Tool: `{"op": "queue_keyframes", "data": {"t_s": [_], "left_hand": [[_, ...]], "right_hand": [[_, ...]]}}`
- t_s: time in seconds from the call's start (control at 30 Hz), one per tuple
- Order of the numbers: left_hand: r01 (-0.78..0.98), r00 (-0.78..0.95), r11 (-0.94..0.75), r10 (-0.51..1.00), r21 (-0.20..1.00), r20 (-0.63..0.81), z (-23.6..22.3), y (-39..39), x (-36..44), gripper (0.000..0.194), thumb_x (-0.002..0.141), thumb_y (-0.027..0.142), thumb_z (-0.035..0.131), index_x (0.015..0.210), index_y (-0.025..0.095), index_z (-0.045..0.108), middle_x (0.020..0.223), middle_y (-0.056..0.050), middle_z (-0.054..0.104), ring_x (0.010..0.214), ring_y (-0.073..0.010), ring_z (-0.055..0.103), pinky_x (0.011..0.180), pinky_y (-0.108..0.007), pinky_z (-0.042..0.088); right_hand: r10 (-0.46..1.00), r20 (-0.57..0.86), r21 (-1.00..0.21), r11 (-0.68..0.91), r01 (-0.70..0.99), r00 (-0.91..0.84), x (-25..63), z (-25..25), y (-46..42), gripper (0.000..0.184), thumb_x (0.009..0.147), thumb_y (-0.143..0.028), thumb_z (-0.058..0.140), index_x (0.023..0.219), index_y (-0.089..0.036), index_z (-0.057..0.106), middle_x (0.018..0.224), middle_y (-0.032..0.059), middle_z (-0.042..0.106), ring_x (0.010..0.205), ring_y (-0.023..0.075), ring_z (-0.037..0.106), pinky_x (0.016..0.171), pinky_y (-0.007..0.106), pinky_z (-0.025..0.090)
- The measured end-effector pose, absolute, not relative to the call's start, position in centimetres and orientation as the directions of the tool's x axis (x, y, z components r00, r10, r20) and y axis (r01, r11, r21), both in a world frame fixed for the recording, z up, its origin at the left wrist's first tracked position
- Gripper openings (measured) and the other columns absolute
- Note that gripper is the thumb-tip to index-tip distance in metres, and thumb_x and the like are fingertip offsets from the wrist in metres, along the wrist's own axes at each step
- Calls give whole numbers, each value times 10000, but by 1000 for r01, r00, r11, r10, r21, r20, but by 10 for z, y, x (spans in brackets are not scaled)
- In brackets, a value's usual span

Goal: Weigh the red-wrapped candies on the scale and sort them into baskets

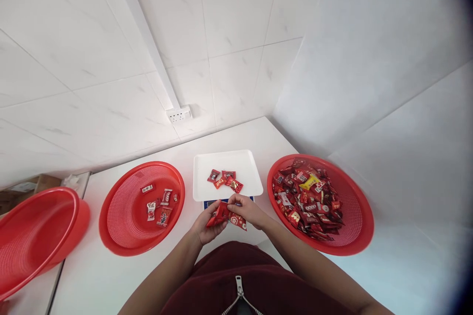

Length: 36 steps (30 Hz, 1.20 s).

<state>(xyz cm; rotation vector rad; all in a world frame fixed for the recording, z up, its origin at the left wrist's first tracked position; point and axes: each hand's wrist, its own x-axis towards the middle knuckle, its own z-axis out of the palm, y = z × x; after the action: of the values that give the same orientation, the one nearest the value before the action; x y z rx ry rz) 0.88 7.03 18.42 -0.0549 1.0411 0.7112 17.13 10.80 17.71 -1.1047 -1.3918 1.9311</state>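
My left hand (203,227) is closed around a red candy packet (220,213), with the thumb along its top edge. My right hand (250,210) pinches a second red packet with a white pattern (238,221) right beside the first, both low in front of my body. Just beyond the hands, a white tray (201,165) rests on a scale (209,204), whose blue front is partly hidden by my hands. Several red-wrapped candies (228,175) lie in the middle of the tray.
To the right, a red basket (356,216) holds a heap of wrapped candies (306,202). A red basket (114,206) with several candies (164,214) stands left. Another red basket (83,216) is at the far left. A wall socket (179,114) sits behind the white table (84,261).
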Motion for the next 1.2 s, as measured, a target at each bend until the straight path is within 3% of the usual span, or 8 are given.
{"op": "queue_keyframes", "data": {"t_s": [0.1, 0.33, 0.6, 0.7, 0.87, 0.97, 1.07, 1.2], "left_hand": [[-630, 315, 733, 543, 256, -779, 190, 71, 7, 189, 874, 255, 490, 890, 108, 609, 709, -42, 694, 562, -112, 649, 567, -210, 550], [-720, 171, 630, 567, 290, -806, 183, 75, 13, 100, 839, 159, 519, 797, 108, 595, 646, -25, 654, 520, -89, 612, 521, -176, 522], [-723, 26, 621, 462, 303, -886, 168, 63, -1, 135, 867, 219, 507, 770, 131, 544, 601, -13, 628, 453, -78, 582, 461, -173, 512], [-708, 2, 630, 453, 318, -892, 167, 56, -8, 147, 870, 218, 498, 755, 135, 536, 599, -6, 622, 457, -70, 577, 475, -170, 510], [-651, -34, 653, 485, 388, -874, 172, 42, -13, 130, 855, 197, 512, 745, 135, 544, 618, -12, 626, 478, -67, 572, 529, -180, 506], [-504, -19, 687, 597, 523, -802, 181, 32, -9, 101, 807, 242, 598, 812, 143, 577, 695, -20, 652, 546, -85, 588, 576, -205, 499], [-179, 72, 656, 752, 734, -655, 193, 26, 4, 225, 765, 340, 643, 887, 157, 597, 796, -21, 651, 690, -98, 596, 650, -214, 484], [36, 188, 501, 846, 865, -498, 200, 31, 31, 359, 729, 335, 656, 1038, 183, 557, 923, -37, 636, 758, -115, 577, 658, -239, 472]], "right_hand": [[777, -312, -923, -384, -19, -548, 171, 180, 109, 293, 675, -450, 702, 727, -208, 544, 676, -38, 551, 606, 114, 487, 585, 251, 383], [795, -339, -858, -480, -181, -503, 173, 177, 104, 356, 615, -459, 759, 719, -199, 539, 657, -57, 554, 575, 80, 479, 556, 212, 378], [741, -612, -670, -672, -317, -276, 174, 144, 119, 406, 560, -436, 777, 722, -205, 485, 588, -52, 588, 501, 94, 539, 514, 227, 442], [756, -619, -726, -654, -214, -211, 171, 141, 125, 338, 630, -389, 730, 848, -202, 553, 655, -21, 633, 540, 114, 582, 512, 237, 464], [892, -440, -889, -449, -89, -106, 183, 147, 118, 421, 682, -357, 705, 1056, -223, 566, 945, 28, 673, 824, 160, 649, 670, 262, 525], [836, -502, -840, -532, -104, -219, 199, 154, 103, 399, 696, -395, 708, 1015, -198, 569, 878, 35, 680, 690, 132, 638, 601, 240, 512], [718, -553, -758, -644, -103, -424, 208, 165, 83, 452, 708, -464, 699, 1040, -191, 560, 873, 38, 688, 528, 86, 578, 502, 216, 464], [620, -454, -724, -675, -141, -640, 204, 179, 62, 572, 716, -499, 691, 1174, -196, 532, 949, 52, 683, 752, 137, 651, 707, 267, 499]]}}
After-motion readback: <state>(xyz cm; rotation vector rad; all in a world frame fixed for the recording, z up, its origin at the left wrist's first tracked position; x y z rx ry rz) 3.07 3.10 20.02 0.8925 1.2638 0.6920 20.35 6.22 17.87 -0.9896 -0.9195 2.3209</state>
